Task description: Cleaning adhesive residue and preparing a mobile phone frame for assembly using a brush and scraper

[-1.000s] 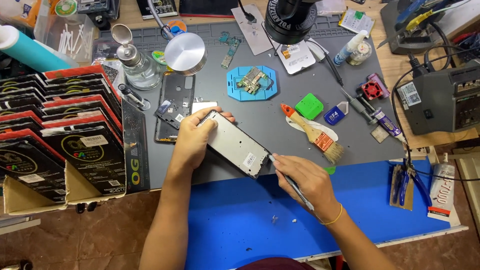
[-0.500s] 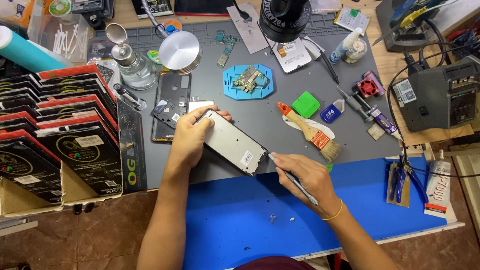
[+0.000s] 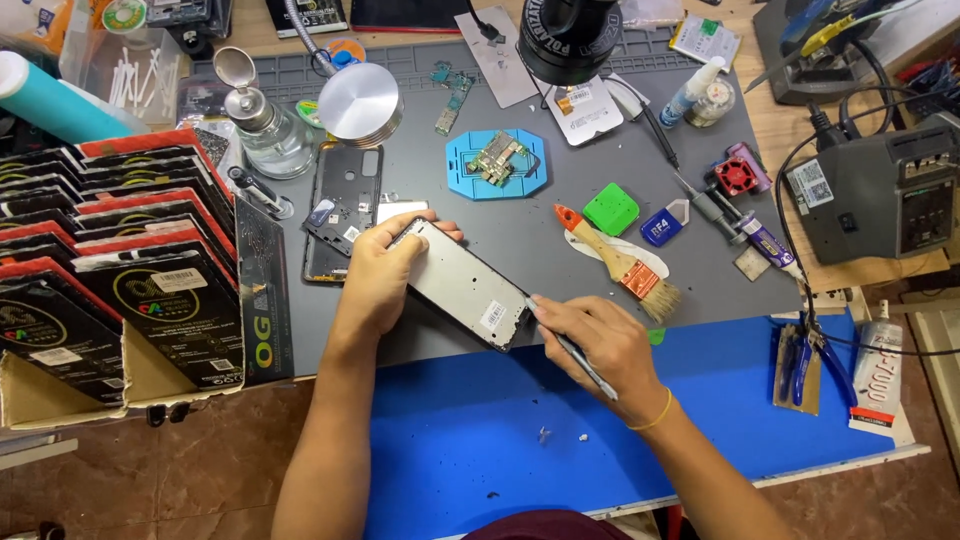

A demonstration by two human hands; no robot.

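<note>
My left hand [image 3: 378, 275] grips a grey phone frame [image 3: 462, 285] at its upper left end, holding it tilted on the grey work mat [image 3: 560, 240]. My right hand [image 3: 598, 342] holds a thin metal tool [image 3: 582, 360] like a pen, its tip touching the frame's lower right corner. A black phone back cover [image 3: 340, 205] lies just left of my left hand. A blue holder with a circuit board [image 3: 497, 162] sits farther back on the mat.
A brush [image 3: 620, 262], green pick [image 3: 611, 208] and small bottles lie right of the frame. A glass dispenser bottle [image 3: 262, 125] and round metal lamp head [image 3: 360, 103] stand at the back left. Stacked boxes [image 3: 100, 260] fill the left; a soldering station [image 3: 880, 195] sits right. A blue mat [image 3: 520, 420] lies in front.
The view has shifted slightly. Both hands stay on the phone frame, the tool tip still at its lower right corner.
</note>
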